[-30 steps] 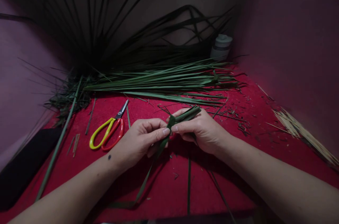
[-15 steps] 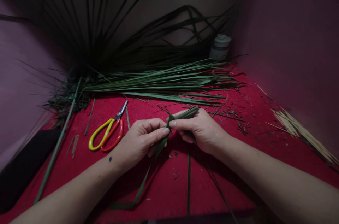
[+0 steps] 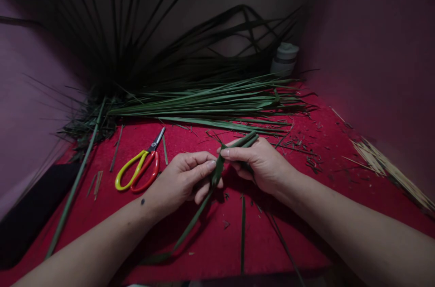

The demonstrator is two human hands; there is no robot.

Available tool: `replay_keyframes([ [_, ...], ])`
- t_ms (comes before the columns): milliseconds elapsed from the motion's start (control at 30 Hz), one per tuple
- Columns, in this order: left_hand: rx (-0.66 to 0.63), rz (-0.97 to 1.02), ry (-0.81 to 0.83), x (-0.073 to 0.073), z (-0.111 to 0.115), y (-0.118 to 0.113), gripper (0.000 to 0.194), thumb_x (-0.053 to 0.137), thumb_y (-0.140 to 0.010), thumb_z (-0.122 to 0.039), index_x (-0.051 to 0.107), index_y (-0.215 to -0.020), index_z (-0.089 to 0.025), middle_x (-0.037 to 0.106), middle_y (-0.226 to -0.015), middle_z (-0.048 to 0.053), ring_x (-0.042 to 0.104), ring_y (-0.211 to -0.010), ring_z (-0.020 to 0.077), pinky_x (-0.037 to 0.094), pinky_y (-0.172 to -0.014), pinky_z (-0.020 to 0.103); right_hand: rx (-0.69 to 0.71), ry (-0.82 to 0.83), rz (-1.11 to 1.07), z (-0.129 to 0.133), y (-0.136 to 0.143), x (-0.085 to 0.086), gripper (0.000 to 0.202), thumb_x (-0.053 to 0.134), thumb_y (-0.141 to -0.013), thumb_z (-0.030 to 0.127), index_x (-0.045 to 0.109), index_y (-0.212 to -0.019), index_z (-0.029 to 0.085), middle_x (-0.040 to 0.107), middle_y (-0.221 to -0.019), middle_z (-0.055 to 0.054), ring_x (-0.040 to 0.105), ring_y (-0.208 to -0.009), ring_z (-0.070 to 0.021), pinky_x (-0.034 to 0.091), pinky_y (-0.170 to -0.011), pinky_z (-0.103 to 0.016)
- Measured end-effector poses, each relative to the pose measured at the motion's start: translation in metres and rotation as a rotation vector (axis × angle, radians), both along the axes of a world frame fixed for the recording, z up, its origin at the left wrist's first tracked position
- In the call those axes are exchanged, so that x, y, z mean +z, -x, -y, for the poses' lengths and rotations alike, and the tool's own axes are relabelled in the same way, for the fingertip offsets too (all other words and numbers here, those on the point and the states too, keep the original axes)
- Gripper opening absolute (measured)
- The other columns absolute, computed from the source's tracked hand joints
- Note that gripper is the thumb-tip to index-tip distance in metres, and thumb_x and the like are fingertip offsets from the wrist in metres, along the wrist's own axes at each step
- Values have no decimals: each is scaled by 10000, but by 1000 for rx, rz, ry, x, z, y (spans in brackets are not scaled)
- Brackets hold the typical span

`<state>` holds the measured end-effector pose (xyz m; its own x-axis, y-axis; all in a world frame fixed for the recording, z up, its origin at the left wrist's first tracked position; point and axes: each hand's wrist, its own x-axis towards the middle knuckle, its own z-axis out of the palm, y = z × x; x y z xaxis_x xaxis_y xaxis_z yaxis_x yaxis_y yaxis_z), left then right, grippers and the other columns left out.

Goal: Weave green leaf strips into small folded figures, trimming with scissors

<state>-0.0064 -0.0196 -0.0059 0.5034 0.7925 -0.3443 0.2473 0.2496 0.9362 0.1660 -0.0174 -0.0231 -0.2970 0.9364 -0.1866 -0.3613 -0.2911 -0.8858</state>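
Observation:
Between both hands is a folded green palm leaf strip, its long tail hanging down to the lower left. My left hand pinches the strip between thumb and fingers. Closed round its upper, folded part is my right hand, the thumb pressed on the fold, and a rolled end sticks out above the knuckles. Thin frayed ends show above the pinch. Left of my left hand lie scissors with one yellow and one red handle, blades pointing away.
Long green leaf strips lie across the back of the red cloth. A white container stands behind them. Pale thin sticks lie at the right, a green stalk and a black object at the left. Leaf scraps are scattered about.
The leaf strip has turned slightly between my fingers, and its hanging tail has shifted. My right hand has moved a little up and right. The whole view has shifted slightly.

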Motion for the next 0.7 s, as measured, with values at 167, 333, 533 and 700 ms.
replay_keyframes([
  [167, -11, 63, 26, 2, -2, 2, 169, 589, -798, -283, 613, -889, -143, 664, -757, 39, 434, -384, 27, 274, -383, 168, -6, 16, -24, -1, -1, 1, 211, 695, -628, 247, 524, -561, 144, 410, -448, 59, 300, -378, -43, 146, -330, -184],
  [333, -46, -65, -103, 3, -1, 0, 231, 562, -806, -327, 590, -698, -124, 524, -549, -35, 409, -397, 31, 289, -394, 157, -20, 30, -55, 0, 1, 1, 200, 707, -616, 236, 537, -573, 140, 407, -442, 64, 285, -364, -35, 124, -326, -182],
  [533, -74, -180, -237, 7, 3, -3, 227, 526, -801, -260, 527, -611, -137, 440, -480, -64, 366, -386, 43, 272, -383, 167, -100, 150, -101, 4, 6, 2, 201, 718, -578, 199, 536, -533, 129, 434, -416, 60, 320, -344, -25, 157, -315, -168],
  [700, -111, -251, -337, 4, 5, -5, 255, 500, -816, -292, 552, -617, -142, 437, -473, -52, 385, -409, 65, 296, -405, 187, -98, 131, -145, 2, 6, 2, 197, 717, -569, 185, 533, -534, 126, 443, -441, 55, 334, -357, -27, 159, -304, -165],
])
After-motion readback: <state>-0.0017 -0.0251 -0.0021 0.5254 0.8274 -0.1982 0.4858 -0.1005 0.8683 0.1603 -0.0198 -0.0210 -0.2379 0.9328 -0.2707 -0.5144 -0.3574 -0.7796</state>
